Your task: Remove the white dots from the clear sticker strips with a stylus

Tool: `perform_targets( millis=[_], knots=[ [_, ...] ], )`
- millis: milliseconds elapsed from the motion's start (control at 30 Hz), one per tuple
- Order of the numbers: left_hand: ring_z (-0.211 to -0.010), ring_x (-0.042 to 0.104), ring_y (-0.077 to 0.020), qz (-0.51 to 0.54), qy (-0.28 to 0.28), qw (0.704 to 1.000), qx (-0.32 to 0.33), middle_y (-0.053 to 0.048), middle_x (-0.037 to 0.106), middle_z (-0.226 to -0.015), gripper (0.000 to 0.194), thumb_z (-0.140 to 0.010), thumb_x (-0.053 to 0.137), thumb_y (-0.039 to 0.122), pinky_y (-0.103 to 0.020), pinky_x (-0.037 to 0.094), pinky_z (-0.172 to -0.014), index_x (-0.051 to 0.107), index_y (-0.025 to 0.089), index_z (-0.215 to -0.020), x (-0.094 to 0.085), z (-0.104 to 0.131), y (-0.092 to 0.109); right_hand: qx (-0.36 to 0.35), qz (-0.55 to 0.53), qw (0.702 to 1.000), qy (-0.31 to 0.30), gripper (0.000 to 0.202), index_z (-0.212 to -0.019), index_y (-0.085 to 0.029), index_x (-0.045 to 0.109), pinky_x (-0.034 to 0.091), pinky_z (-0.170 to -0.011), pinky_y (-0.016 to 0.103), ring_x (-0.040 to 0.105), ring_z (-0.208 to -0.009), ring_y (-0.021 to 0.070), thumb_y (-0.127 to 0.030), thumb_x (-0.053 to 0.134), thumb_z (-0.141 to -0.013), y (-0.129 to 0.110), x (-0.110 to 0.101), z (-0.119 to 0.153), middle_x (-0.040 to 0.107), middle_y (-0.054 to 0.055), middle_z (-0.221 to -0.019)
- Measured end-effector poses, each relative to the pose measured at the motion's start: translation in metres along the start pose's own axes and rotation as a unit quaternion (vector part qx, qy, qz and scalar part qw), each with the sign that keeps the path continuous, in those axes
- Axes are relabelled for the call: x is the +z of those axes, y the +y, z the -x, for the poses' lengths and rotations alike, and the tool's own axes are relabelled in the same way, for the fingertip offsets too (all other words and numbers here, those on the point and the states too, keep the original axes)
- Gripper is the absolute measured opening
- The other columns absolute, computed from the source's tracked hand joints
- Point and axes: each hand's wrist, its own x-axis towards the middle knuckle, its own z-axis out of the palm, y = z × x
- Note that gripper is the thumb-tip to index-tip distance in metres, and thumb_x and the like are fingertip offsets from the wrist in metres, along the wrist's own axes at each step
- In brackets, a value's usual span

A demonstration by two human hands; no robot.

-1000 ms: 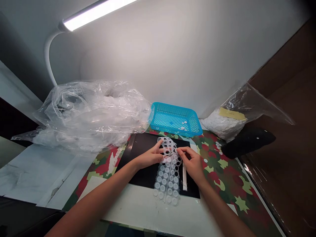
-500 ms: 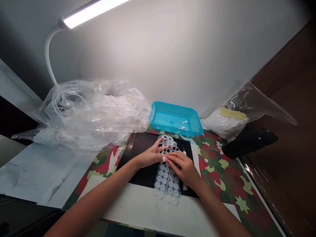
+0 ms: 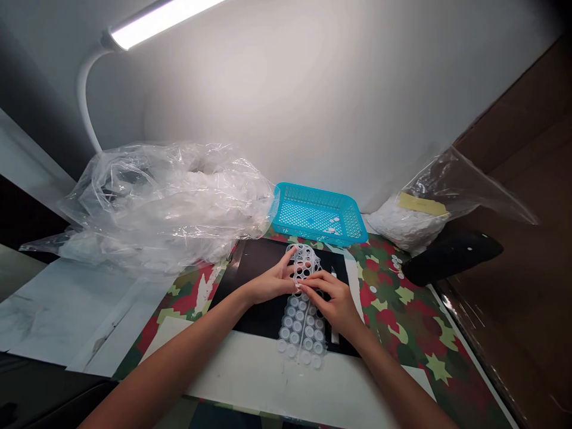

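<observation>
A clear plastic sheet with round holes (image 3: 308, 330) lies over a black mat (image 3: 263, 313); its nearer half carries many white round discs, while the holes of the farther half look bare. My left hand (image 3: 277, 281) grips the sheet at its middle from the left, fingers under or behind it and thumb on top. My right hand (image 3: 333, 302) meets the left thumb there, its fingertips pinched at a hole around something small and white, too hidden to name fully. A slim knife-like tool (image 3: 335, 335) lies on the mat, partly behind my right hand.
A blue basket (image 3: 313, 208) with a few white discs stands behind the mat. Large clear bags (image 3: 179, 202) fill the left. At right are a bag of white pieces (image 3: 406, 223) and a black object (image 3: 451, 256). A lamp (image 3: 165, 21) hangs above.
My right fingertips have shifted slightly at the sheet, and the small white piece between them shows less. Both hands otherwise stay in place.
</observation>
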Motion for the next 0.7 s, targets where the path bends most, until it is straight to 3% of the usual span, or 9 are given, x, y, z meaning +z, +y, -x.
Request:
perform_targets(
  millis=[100,300,500,700],
  knots=[
    [-0.085,0.063,-0.0102,-0.006,-0.009,1.000,0.001,-0.015,0.029,-0.150,0.109,-0.070,0.069,0.004,-0.019,0.040,-0.064,0.000,0.041,-0.146,0.001,-0.001,-0.001,0.016,0.011,1.000,0.004,0.013,-0.089,-0.021,0.068,0.049,-0.072,0.028,0.061,-0.080,0.0166,-0.019,0.055,-0.090,0.000,-0.002,-0.001,0.064,0.003,-0.085],
    [-0.100,0.064,-0.0201,-0.017,-0.021,1.000,0.001,-0.016,0.022,-0.152,0.111,-0.069,0.069,0.004,-0.016,0.036,-0.058,-0.002,0.043,-0.145,0.004,0.000,0.002,0.037,0.051,0.993,0.101,0.014,-0.084,-0.019,0.060,0.048,-0.064,0.027,0.059,-0.075,0.0160,-0.022,0.050,-0.093,0.005,-0.017,-0.003,0.061,0.004,-0.083],
    [-0.081,0.061,-0.0072,-0.019,-0.011,1.000,-0.001,-0.015,0.031,-0.149,0.103,-0.076,0.068,0.008,-0.019,0.041,-0.067,0.000,0.042,-0.145,0.001,0.000,0.001,-0.079,0.069,0.994,-0.004,0.016,-0.100,-0.022,0.065,0.051,-0.078,0.032,0.061,-0.087,0.0185,-0.018,0.051,-0.093,0.005,-0.007,0.002,0.065,0.005,-0.092],
    [-0.094,0.059,-0.0115,-0.017,-0.009,1.000,-0.001,-0.014,0.032,-0.149,0.103,-0.076,0.069,0.011,-0.023,0.043,-0.077,0.000,0.040,-0.146,-0.003,-0.001,-0.002,-0.091,0.063,0.993,-0.038,0.016,-0.103,-0.020,0.066,0.053,-0.077,0.032,0.061,-0.087,0.0181,-0.018,0.057,-0.090,0.008,-0.005,0.001,0.065,0.006,-0.095]
  ],
)
